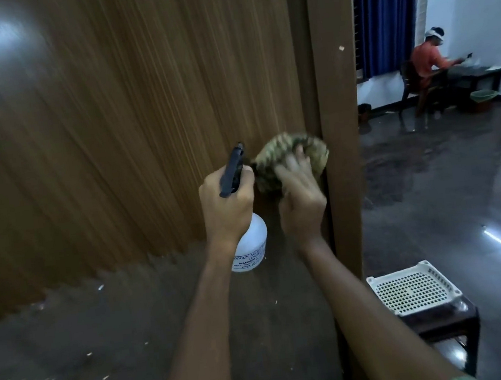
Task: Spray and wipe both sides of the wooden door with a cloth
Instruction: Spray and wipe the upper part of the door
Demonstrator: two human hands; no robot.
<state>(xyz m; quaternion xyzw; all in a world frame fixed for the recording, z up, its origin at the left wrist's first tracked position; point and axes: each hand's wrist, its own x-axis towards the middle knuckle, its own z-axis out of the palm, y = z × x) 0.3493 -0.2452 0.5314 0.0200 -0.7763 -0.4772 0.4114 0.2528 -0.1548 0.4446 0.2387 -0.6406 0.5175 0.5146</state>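
From the head view, the door [114, 118] fills the left and middle of the scene, its brown grain running top to bottom, with its edge [339, 115] standing just right of centre. The left hand [227, 205] grips the neck of a spray bottle [251, 243], fingers curled round the dark trigger head, whose nozzle points up toward the wood. The bottle's body is white and hangs below the fist; its label is partly readable, but I cannot tell how much liquid it holds. The right hand [300, 196] presses a bunched, olive-coloured cloth [289, 156] against the door close to the edge, fingers spread over the wad and curling into it. The cloth and the nozzle are just beside each other. Low on the right, a white perforated basket [412, 288] sits on a dark stool [449, 326]; what lies in it is too blurred to make out. Far off through the opening, a person [429, 66] sits at a table [481, 73] by a blue curtain [387, 15], with a green bin [483, 98] on the floor near them.
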